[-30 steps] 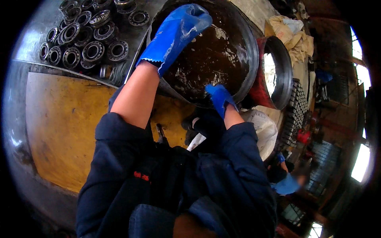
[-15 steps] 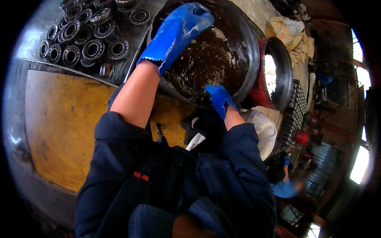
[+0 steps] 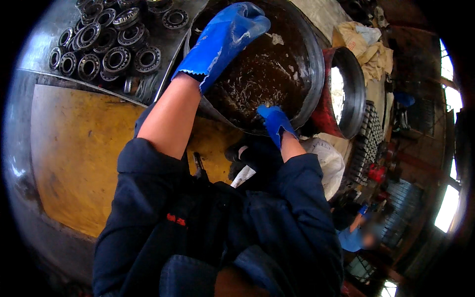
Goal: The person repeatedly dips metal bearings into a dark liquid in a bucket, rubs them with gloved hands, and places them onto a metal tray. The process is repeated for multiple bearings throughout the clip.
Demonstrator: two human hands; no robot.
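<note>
A wide round drum of dark, murky liquid stands in front of me. My left hand, in a long blue rubber glove, reaches over its far part with the fingers curled closed. Whatever they hold, if anything, is hidden beneath the glove. At the near right side, my right hand wears a blue glove too and bends down over the rim to the liquid. Its fingers look closed, with the tips partly hidden; something small and pale shows beside them. Light foam and ripples float on the liquid between both hands.
Several steel roller bearings lie piled on a metal table at the far left. A yellow-brown board is nearer. Right of the drum are a red ring-shaped drum, a white sack and rows of small metal parts. Another person works further right.
The foam on the liquid has shifted and thinned. Both my hands have moved only slightly to the right. The other person's arm at the right has changed position.
</note>
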